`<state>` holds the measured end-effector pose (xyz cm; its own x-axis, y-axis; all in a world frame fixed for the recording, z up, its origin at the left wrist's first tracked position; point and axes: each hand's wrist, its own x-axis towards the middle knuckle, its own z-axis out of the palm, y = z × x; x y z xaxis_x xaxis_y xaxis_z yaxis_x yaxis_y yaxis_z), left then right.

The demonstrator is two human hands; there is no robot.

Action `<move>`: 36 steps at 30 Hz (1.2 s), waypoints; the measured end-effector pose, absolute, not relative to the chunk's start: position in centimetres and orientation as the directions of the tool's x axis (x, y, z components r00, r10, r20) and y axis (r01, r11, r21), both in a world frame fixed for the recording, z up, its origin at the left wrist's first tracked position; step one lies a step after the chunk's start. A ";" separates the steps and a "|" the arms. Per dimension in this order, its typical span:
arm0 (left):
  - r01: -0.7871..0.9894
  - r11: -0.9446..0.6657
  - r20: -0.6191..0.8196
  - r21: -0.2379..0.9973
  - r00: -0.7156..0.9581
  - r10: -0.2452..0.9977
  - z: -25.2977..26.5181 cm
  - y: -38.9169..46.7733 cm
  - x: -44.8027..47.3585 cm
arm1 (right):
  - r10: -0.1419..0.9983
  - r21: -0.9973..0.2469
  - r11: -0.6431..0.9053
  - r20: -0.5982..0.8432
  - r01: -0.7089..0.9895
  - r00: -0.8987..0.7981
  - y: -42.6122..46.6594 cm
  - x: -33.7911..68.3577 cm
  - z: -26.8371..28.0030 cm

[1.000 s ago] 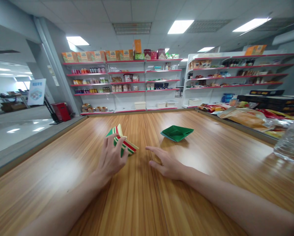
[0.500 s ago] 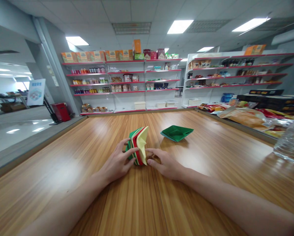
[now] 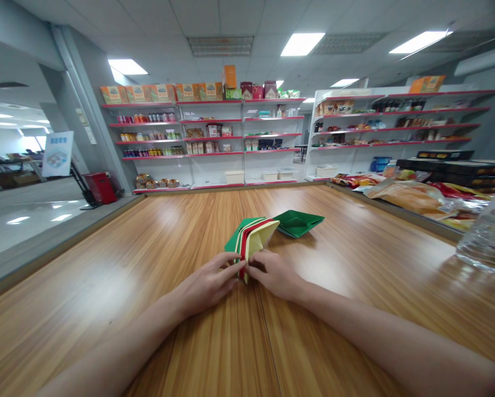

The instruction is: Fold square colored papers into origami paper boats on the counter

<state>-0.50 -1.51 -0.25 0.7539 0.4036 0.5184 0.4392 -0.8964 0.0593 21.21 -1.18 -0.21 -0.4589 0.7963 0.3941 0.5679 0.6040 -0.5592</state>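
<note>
Plainly visible at far left, a sign board (image 3: 58,154) and a red box (image 3: 100,188) stand on the floor beyond the tabletop's (image 3: 107,281) left edge. Past its far edge rise white shelves (image 3: 156,170) with red rims, stocked with packages. The left hand (image 3: 210,285) holds the near end of a nested stack of folded paper trays (image 3: 239,234), fingers narrowed against its side. The stack is midway between the tabletop's left and right edges, tilted, its green outside leftward and its pale yellow hollow facing right. The right hand's (image 3: 277,275) thumb and forefinger, set close together, meet that yellow side; whether they pinch it cannot be told. Just beyond sits a green tray (image 3: 300,224), partly hidden by the stack. Snack bags (image 3: 404,197) and black boxes (image 3: 446,171) lie beyond the right edge, with a clear plastic bottle (image 3: 484,242) nearer.
</note>
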 end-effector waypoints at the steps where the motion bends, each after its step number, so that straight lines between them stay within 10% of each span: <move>1: 0.418 -0.908 0.519 0.032 0.769 0.373 0.0 -1.6 -0.4 | 0.795 -0.546 0.606 0.402 0.579 -0.454 -1.2 21.2 -0.3; 10: 0.374 -0.866 0.545 -0.331 0.825 0.148 1.4 -2.6 0.0 | 0.738 -0.512 0.674 0.446 0.533 -0.506 -1.2 21.4 -0.9; 36: 0.449 -0.849 0.490 -0.280 0.827 0.276 1.1 -1.8 -1.0 | 0.759 -0.443 0.647 0.458 0.621 -0.464 -1.5 21.4 -0.2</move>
<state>-0.99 -1.80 1.09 0.8269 0.2761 0.4899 0.4490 -0.8487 -0.2796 21.41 -1.49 -0.24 -0.4638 0.7586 0.4576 0.6211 0.6467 -0.4427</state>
